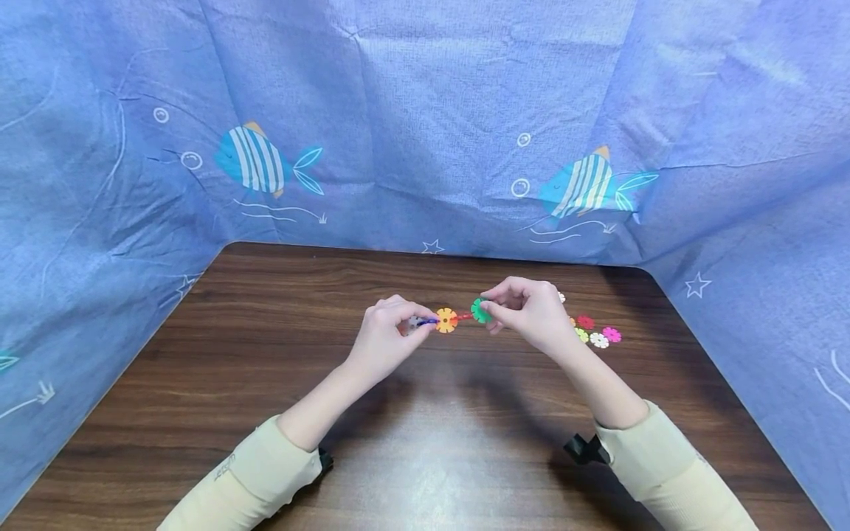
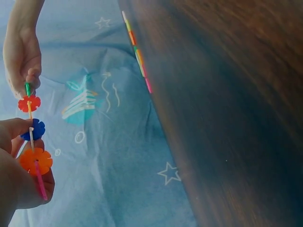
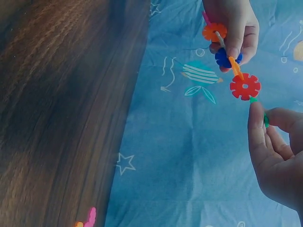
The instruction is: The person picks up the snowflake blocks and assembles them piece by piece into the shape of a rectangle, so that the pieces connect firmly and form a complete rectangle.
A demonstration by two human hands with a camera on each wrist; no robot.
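Note:
A chain of notched plastic flower discs stretches between the two hands, above the table. My left hand (image 1: 384, 333) pinches the blue disc (image 2: 39, 128) between thumb and fingers. Beyond that grip, on the outer end, come a pale disc, an orange disc (image 2: 37, 161) and a pink disc (image 2: 41, 181). Between the hands are a yellow-orange disc (image 1: 446, 320) and a red disc (image 3: 245, 87), set at right angles to each other. The green disc (image 1: 479, 310) at the other end is pinched by my right hand (image 1: 536, 316), its edge at the red disc's rim.
Several loose flower discs lie to the right of the right hand, among them a red one (image 1: 585, 322), a white one (image 1: 599, 340) and a pink one (image 1: 612, 335). The brown wooden table (image 1: 219, 383) meets a blue fish-print curtain (image 1: 425, 147) at its back and sides.

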